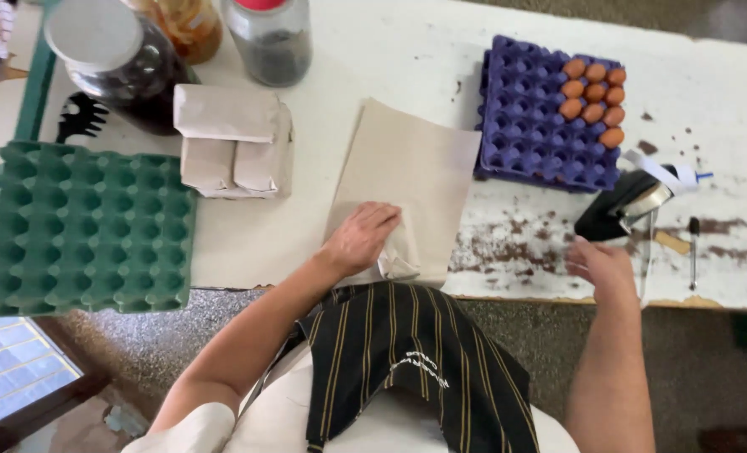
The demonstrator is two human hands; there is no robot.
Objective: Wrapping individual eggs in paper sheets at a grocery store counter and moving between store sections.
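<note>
Two bare hands work at a white, paint-chipped bench point(407, 59) seen from the head camera. Left hand point(362, 236): palm down, fingers loosely spread, pressing flat on a sheet of plain brown paper point(411, 168) that lies near the bench's front edge; a folded corner of the paper shows just under the fingers. Right hand point(602, 264): at the front edge of the bench, fingers curled, just beside a black stapler with a metal jaw point(621, 214); contact cannot be confirmed, and whether it grips anything cannot be told. Behind the stapler, touching the paper's right edge, sits a purple moulded egg tray point(529, 126) with brown eggs point(593, 91) filling its far right corner only. Left of the paper, well apart from the hands: a folded brown paper packet point(232, 143), then an empty green moulded egg tray point(84, 226) overhanging the bench front. Along the far edge stand three jars, one with a grey lid and dark contents point(122, 54). A dark striped apron point(407, 361) hangs at the person's front.
</note>
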